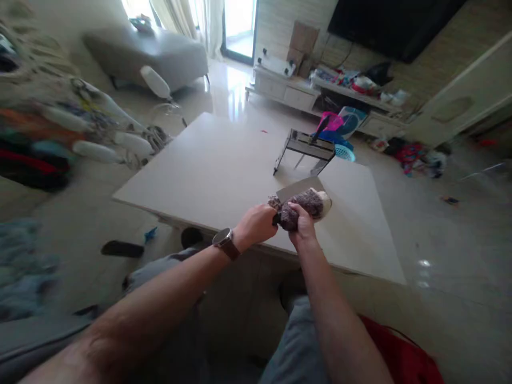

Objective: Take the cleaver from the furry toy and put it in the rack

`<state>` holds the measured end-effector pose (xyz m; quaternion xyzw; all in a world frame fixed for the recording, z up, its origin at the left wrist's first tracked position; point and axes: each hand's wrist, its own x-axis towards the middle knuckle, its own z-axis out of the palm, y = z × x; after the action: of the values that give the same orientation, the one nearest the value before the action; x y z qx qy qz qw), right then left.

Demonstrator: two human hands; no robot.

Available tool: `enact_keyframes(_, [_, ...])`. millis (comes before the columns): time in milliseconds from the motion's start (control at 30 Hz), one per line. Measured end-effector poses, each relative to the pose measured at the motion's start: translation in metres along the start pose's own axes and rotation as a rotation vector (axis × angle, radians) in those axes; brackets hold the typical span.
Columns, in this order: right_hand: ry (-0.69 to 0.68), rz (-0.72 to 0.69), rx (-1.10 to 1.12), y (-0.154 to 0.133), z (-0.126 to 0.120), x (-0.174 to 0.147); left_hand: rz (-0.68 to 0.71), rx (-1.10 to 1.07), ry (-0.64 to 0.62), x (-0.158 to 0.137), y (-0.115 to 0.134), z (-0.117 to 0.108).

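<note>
My left hand (256, 224), with a brown-strapped watch on its wrist, is closed around the dark handle of a broad cleaver (299, 188) whose grey blade points away over the table. My right hand (303, 224) grips a fuzzy grey-brown cloth (310, 205) pressed against the blade near the handle. Both hands meet above the near edge of the low beige table (216, 170).
A black metal rack (304, 146) stands on the table's far side. Beyond it are a blue stool with pink items (340, 128), a cluttered white TV cabinet (296, 90) and a grey sofa (160, 53). A drying rack with clothes (80, 122) is at the left.
</note>
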<state>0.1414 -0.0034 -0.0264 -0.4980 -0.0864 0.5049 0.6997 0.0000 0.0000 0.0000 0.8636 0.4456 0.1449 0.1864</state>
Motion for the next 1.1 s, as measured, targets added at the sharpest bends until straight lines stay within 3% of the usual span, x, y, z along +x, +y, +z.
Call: enact_keyframes(1100, [0.018, 0.031, -0.032, 0.0034, -0.0037, 0.0052, -0.044, -0.008, -0.04, -0.0016, 0.0022, -0.0019])
